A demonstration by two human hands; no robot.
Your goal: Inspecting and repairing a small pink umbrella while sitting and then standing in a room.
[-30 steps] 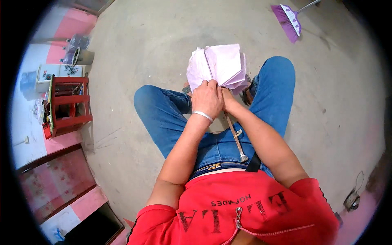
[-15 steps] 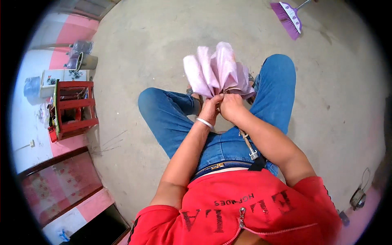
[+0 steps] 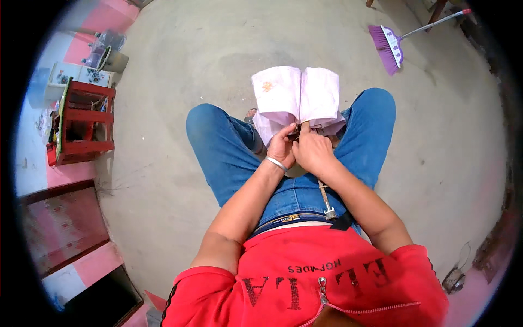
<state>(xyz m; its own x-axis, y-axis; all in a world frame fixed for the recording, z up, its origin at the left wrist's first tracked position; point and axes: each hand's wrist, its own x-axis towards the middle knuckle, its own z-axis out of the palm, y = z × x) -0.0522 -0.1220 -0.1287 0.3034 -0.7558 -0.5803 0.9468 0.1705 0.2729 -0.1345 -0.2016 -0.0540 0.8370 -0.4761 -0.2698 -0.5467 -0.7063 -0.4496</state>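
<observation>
One left hand [image 3: 281, 148] pinches pink pleated cloth [image 3: 289, 98], likely floppy, best held by its near gathers; right hand [image 3: 316, 151], grip unclear.

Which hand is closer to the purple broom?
Right. The purple broom is ahead and to the right; the right hand is on that side, and the left hand, further left, is farther away.

Hands [image 3: 314, 151] at pink folded material [image 3: 278, 92], purple broom [image 3: 388, 48] beyond
</observation>
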